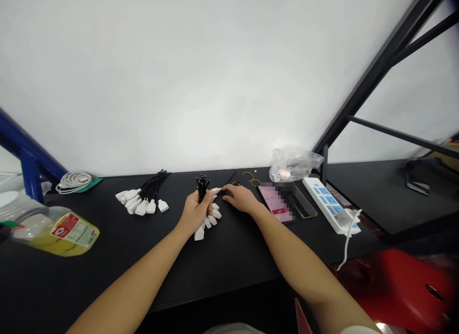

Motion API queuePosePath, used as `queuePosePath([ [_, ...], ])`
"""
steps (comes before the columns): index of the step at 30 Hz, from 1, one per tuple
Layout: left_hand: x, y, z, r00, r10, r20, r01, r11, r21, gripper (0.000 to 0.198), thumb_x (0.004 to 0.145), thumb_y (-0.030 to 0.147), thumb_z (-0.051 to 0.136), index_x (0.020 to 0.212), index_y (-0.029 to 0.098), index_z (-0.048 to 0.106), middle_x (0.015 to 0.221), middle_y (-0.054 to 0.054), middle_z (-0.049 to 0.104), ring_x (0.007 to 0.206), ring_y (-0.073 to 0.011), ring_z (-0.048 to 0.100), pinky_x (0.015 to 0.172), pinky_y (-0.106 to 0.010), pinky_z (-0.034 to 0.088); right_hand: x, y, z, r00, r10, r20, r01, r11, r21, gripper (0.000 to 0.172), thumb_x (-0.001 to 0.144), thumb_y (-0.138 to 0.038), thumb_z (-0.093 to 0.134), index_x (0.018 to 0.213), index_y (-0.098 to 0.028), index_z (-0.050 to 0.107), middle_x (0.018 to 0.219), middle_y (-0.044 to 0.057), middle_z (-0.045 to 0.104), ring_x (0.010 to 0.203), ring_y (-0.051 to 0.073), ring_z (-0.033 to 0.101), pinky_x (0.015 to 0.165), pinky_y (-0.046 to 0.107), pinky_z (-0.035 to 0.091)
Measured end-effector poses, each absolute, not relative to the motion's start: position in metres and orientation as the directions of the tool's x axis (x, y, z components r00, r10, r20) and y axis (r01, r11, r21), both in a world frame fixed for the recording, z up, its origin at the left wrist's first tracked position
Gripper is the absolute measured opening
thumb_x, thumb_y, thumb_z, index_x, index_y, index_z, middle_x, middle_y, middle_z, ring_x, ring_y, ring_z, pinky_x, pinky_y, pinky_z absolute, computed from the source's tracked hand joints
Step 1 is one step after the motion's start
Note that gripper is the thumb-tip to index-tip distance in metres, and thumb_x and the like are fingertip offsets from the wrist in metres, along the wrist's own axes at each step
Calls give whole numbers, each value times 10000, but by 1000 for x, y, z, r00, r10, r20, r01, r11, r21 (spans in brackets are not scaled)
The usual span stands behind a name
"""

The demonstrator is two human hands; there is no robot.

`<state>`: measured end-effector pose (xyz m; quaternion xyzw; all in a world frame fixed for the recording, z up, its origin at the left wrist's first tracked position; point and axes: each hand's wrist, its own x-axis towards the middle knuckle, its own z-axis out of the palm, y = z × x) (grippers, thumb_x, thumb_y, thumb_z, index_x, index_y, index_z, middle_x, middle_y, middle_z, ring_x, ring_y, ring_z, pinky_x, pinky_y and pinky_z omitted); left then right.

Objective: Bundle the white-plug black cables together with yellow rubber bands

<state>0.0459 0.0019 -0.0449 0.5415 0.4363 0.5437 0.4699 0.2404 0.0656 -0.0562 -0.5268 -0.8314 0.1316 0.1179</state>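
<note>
My left hand [194, 210] is closed around a bundle of short black cables [202, 183]. Their dark ends point up above the fist, and their white connectors [212, 220] fan out beneath it toward the right. Just to the right, the bent fingertips of my right hand [241, 199] are on a single black cable [230, 179] lying at the tabletop. That cable's white connector [216, 191] reaches close to the left thumb. The exact grip of the right fingers is partly hidden. A second pile of such cables [152, 183] with white connectors lies to the left.
Yellow ties [255, 182], a clear plastic bag [294, 162], a phone [274, 202], a dark flat case [304, 202] and a white power strip [330, 202] are on the right. A coiled white cable [75, 182] and a bottle of yellow liquid [59, 248] stand left.
</note>
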Motion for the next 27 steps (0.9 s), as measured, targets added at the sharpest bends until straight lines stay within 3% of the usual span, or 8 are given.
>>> queuePosePath([
  [5,44,0,-38,32,974,224,87,-226,970,444,921,540,543,668,178,584,553,-13,613,551,-149,586,642,-289,496,236,65,-55,-402,914,62,868,401,-294,195,940,-337,590,1100,-265,674,1017,62,743,915,235,681,743,292,434],
  [8,43,1,-40,-28,965,260,173,-252,952,398,909,516,570,727,171,652,707,-53,697,694,-188,653,718,-320,524,237,63,-51,-349,929,125,881,371,-294,159,965,-314,552,1038,-240,673,911,65,742,828,216,679,710,277,411],
  [11,42,2,-44,-92,936,339,222,-313,923,318,904,473,598,847,177,698,1010,-94,743,952,-237,682,906,-386,520,237,59,-46,-303,906,295,818,406,-407,172,979,-300,526,1052,-237,669,919,46,743,804,187,674,715,260,409],
  [15,42,2,-48,-84,918,387,207,-364,908,303,927,421,581,1071,195,720,1271,-96,685,1229,-262,607,1097,-444,429,227,48,-43,-385,797,465,595,600,-535,168,964,-237,495,951,-209,660,913,31,722,803,146,646,743,231,426],
  [17,42,2,-48,-78,928,365,188,-345,919,354,922,411,592,1192,206,695,1293,-89,680,1284,-263,577,1129,-455,406,218,42,-44,-452,742,494,522,670,-528,165,950,-211,474,893,-201,628,895,37,700,810,143,632,757,230,428],
  [20,42,2,-49,-71,941,332,153,-318,936,389,904,419,615,1224,209,687,1277,-86,693,1286,-271,581,1130,-454,413,203,35,-46,-467,747,473,554,664,-502,136,939,-229,482,841,-205,573,821,34,661,746,151,614,717,240,420],
  [24,43,1,-48,-27,934,357,172,-348,922,400,909,442,602,1207,189,690,1248,-98,705,1263,-282,595,1102,-449,442,189,32,-50,-493,754,434,561,657,-503,56,908,-218,515,933,-206,564,875,44,678,770,169,635,713,247,426],
  [27,45,-1,-47,-15,925,379,171,-371,913,411,924,461,579,1203,178,682,1252,-107,701,1258,-276,595,1101,-441,441,189,32,-52,-528,725,442,522,688,-505,99,903,-194,504,971,-206,575,939,51,698,829,168,647,752,246,434],
])
